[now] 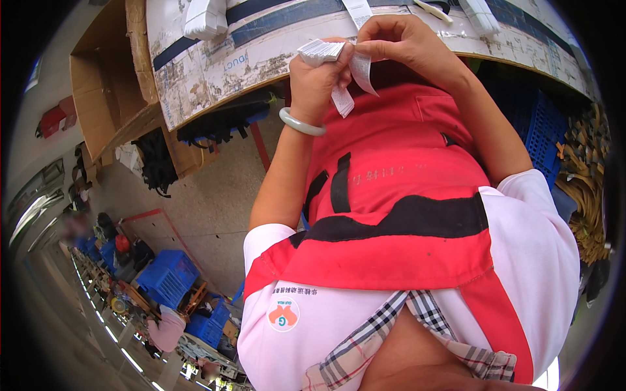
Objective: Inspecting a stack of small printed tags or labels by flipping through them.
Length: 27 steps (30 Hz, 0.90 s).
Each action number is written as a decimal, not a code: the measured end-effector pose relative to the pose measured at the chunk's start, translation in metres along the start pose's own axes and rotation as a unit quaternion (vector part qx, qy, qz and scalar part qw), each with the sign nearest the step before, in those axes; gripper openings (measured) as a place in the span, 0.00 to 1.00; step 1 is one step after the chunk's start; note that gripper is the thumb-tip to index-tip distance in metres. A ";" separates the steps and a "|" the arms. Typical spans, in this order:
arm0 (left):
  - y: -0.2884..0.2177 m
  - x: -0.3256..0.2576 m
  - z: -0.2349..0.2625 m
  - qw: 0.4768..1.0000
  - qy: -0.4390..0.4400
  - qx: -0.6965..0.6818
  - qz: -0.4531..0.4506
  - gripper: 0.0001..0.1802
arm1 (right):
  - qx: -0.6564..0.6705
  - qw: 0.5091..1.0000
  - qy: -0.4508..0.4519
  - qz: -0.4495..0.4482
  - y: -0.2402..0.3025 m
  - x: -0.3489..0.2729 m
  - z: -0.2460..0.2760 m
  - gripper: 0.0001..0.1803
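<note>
The left hand (317, 83) closes round white labels (319, 52), likely keeping them bundled, while the right hand (405, 51) pinches a strip (362, 73)

2 wht. bundles (206, 21) (on tbl. (195, 81)), 2 hands (313, 81).

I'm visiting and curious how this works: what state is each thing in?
Left hand, closed around white labels
Right hand, pinching paper strip
White labels, bunched
Paper strip, hanging, curved
Tabletop, scuffed
Upper-left white bundle, lying on tabletop
Cardboard box, open
Bangle, worn
Red apron, worn
</note>
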<state>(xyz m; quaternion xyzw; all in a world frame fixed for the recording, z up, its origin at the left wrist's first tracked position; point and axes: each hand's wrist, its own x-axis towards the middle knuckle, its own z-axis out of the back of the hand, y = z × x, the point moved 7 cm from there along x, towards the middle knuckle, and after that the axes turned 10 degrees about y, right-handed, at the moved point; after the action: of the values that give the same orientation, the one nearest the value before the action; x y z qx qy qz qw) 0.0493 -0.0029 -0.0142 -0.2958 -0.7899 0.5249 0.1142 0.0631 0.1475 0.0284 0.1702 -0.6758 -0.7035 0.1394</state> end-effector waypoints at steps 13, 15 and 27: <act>0.022 -0.001 -0.004 0.985 0.066 -0.138 0.077 0.14 | -0.190 0.975 -0.097 0.059 -0.013 0.016 0.015 0.08; 0.022 -0.001 -0.009 0.981 0.061 -0.164 0.088 0.12 | -0.318 0.934 -0.157 0.032 -0.026 0.029 0.052 0.09; 0.005 0.006 0.011 0.993 -0.040 0.114 0.002 0.12 | -0.378 0.911 -0.162 0.042 -0.007 0.028 0.043 0.05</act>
<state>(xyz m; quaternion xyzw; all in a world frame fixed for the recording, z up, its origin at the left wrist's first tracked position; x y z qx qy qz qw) 0.0405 -0.0068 -0.0239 -0.2612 -0.7281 0.6234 0.1139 0.0196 0.1748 0.0216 -0.0401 -0.3792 -0.9178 0.1108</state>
